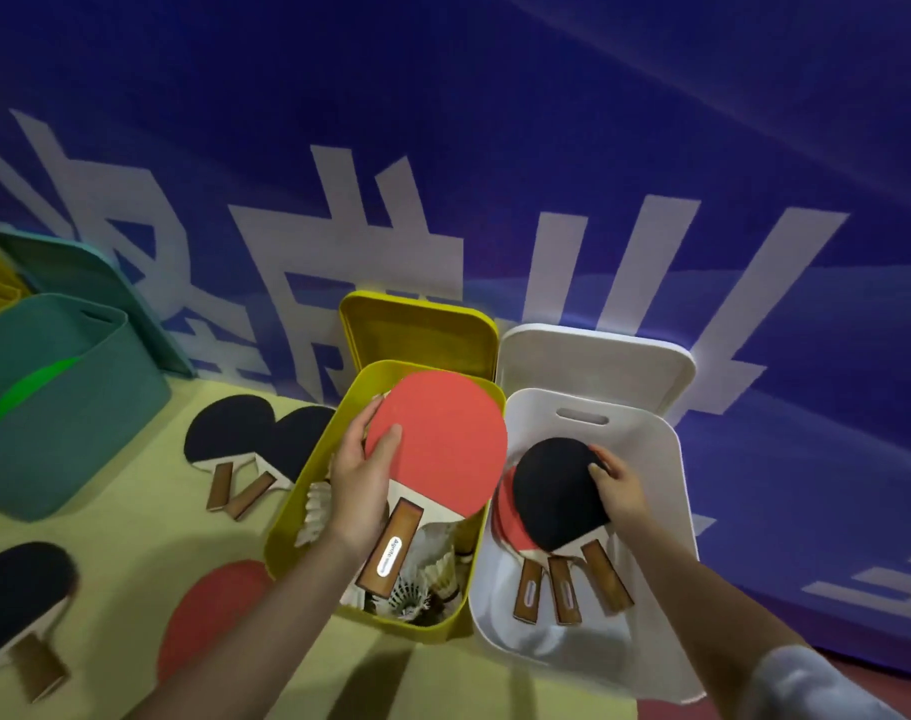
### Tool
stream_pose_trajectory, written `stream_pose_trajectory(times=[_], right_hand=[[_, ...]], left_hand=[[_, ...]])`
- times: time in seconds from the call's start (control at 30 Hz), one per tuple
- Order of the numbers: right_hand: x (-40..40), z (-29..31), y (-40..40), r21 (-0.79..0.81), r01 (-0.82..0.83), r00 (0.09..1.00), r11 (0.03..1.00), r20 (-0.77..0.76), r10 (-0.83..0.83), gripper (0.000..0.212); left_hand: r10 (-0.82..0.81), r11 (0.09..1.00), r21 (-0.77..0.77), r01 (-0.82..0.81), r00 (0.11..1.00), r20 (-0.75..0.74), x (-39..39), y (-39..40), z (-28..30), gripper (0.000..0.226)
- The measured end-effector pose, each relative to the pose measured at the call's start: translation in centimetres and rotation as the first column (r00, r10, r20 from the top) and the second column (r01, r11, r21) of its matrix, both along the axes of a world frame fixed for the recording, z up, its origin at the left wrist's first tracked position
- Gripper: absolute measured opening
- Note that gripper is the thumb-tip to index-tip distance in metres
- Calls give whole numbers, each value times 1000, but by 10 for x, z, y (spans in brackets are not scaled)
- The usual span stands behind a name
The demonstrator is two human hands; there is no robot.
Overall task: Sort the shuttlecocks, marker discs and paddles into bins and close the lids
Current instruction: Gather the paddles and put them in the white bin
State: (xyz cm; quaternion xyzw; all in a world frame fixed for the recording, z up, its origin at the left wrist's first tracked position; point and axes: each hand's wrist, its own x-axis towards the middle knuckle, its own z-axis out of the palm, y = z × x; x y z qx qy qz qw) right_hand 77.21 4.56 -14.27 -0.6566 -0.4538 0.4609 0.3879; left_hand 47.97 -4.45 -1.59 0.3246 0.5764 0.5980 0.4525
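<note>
Now shuttlecocks [432, 574] in yellow bin [307, 491], paddles [557, 491] in white bin [650, 511].

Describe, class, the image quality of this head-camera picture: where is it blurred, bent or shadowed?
Head view: the wide lens bends the blue banner and its white lettering into slanted curves; the teal bin and the black paddle at the left edge are soft and smeared; both forearms cast dark shadows on the yellow mat; the centre, around the red paddle, is sharpest; no strong glare.
</note>
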Motion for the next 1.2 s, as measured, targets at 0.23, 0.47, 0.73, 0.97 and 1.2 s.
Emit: stream_pose_trajectory(times=[0.23, 0.47, 0.73, 0.97, 1.2], right_hand=[[-5, -39, 28, -143, 6, 999, 990, -35, -11, 29], [-4, -63, 15, -273, -93, 802, 958, 549, 234, 54], [-56, 41, -25, 32, -4, 979, 999, -203, 10, 42], [-67, 94, -74, 206, 4, 947, 979, -316, 63, 56], [-34, 97, -84, 139, 261, 913, 955, -356, -198, 39]], left_hand=[[75, 995, -62, -75, 997, 4, 16, 4, -16, 37], [85, 994, -67, -86, 996, -21, 25, -1, -22, 37], [62, 998, -19, -61, 997, 49, 38, -15, -10, 34], [-72, 997, 15, 73, 997, -18, 71, -17, -8, 30], [-219, 968, 37, 247, 909, -356, 57, -17, 2, 36]])
